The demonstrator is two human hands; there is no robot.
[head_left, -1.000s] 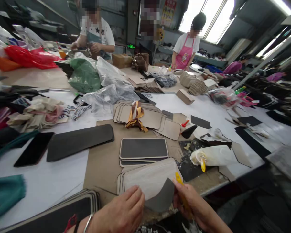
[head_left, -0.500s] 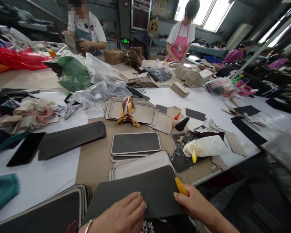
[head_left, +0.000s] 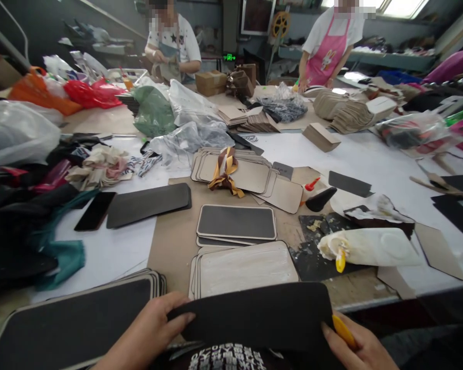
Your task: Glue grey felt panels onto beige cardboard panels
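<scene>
A dark grey sheet (head_left: 262, 316) with rounded corners is held flat at the near table edge. My left hand (head_left: 150, 331) grips its left end, thumb on top. My right hand (head_left: 355, 347) holds its right end together with a yellow tool (head_left: 343, 331). Just beyond lies a stack of tan boards (head_left: 247, 267) whose top one is whitish with glue. Behind that is a stack of boards with grey faces (head_left: 237, 222). Another such stack (head_left: 73, 321) sits at the near left.
A white glue bottle (head_left: 370, 247) lies on its side at the right. A long dark pad (head_left: 148, 204) and a phone (head_left: 95, 210) lie left. Tan boards with a ribbon (head_left: 231, 172), plastic bags (head_left: 185, 123) and fabric heaps crowd the table. Two people work at the far side.
The grey sheet has been pulled off the glued board toward me and now lies flat in both hands. The camera has tilted and swung a little left.
</scene>
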